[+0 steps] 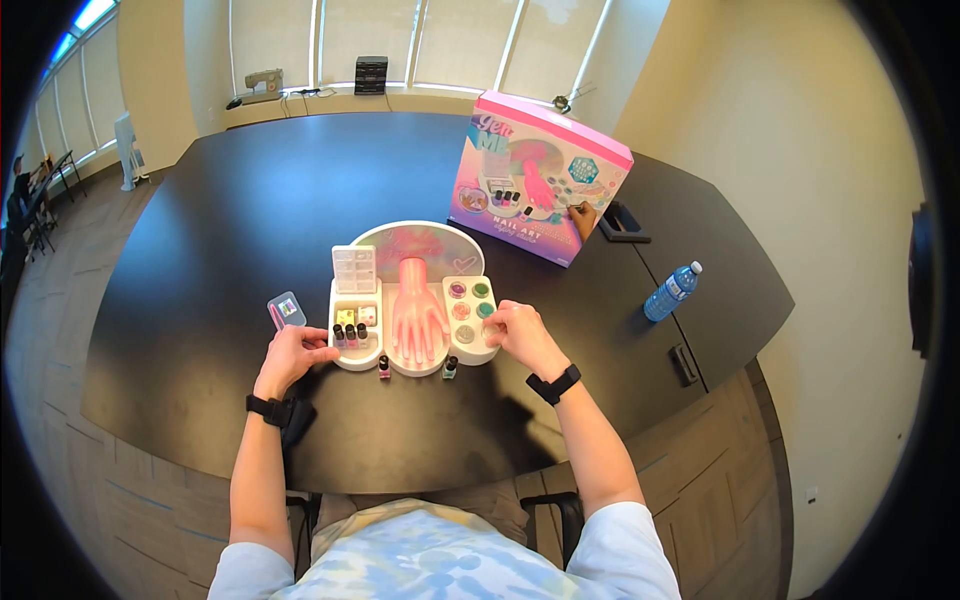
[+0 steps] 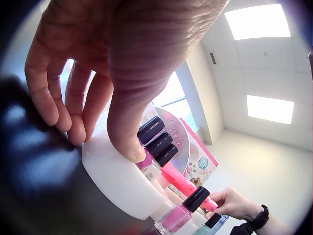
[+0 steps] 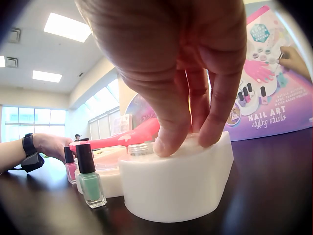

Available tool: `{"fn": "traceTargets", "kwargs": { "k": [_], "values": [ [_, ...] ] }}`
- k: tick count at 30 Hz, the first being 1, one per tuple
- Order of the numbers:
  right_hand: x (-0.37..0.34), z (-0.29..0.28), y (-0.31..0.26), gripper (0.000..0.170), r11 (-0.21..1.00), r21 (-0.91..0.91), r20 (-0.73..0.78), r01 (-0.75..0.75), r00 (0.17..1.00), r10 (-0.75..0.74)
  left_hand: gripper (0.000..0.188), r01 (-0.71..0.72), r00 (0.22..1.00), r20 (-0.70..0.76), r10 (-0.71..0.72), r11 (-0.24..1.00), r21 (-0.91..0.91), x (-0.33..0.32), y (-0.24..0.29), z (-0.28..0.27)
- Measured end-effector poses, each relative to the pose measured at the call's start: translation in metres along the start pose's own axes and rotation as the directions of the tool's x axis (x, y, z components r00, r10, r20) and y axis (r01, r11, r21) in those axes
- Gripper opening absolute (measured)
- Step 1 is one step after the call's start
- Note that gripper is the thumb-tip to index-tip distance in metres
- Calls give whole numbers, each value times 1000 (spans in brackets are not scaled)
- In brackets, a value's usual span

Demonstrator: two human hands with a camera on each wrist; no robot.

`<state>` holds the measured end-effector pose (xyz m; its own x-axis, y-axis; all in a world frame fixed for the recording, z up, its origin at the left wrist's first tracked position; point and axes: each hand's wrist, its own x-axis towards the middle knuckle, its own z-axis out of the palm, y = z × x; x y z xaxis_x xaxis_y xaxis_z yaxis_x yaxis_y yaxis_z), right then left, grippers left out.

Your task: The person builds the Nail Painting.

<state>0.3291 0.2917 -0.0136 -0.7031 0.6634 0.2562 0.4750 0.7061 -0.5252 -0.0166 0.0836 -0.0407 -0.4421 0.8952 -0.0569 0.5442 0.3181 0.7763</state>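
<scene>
A white nail art station [image 1: 372,361] stands on the table with a pink model hand [image 1: 417,312] in its middle. My left hand [image 1: 294,358] grips its left edge, thumb over the rim beside several black-capped polish bottles [image 2: 159,142]. At the right section, my right hand [image 1: 522,330] reaches down, thumb and fingers pinching at a pale round pot [image 3: 191,144] in the front well, mostly hidden by the fingers. Other glitter pots [image 1: 461,311] fill the wells around it. A pink polish bottle [image 1: 384,368] and a green polish bottle [image 3: 91,183] stand in front of the station.
The pink and purple nail art box [image 1: 540,180] stands behind at the right. A blue water bottle [image 1: 672,292] is farther right, near a black tray [image 1: 625,222]. Left of the station lies a small clear case [image 1: 287,309]. The dark table's front edge is close to my body.
</scene>
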Motion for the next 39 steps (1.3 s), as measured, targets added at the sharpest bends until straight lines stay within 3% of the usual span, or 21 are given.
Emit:
{"fn": "traceTargets", "kwargs": {
  "k": [17,27,31,39],
  "values": [
    [2,-1,7,30,998,-6,-5,54,999,-54,48,17,1000,2,-17,1000,18,5,-5,-2],
    [4,-4,8,31,998,61,56,5,998,-8,46,-8,999,38,9,1000,-26,8,-6,-2],
    [3,-4,6,32,1000,10,37,24,999,-24,45,-16,999,40,17,1000,-25,8,-6,-3],
    [0,-4,-2,31,998,37,27,-47,999,46,46,-23,995,95,19,999,47,12,-7,-6]
  ]
}}
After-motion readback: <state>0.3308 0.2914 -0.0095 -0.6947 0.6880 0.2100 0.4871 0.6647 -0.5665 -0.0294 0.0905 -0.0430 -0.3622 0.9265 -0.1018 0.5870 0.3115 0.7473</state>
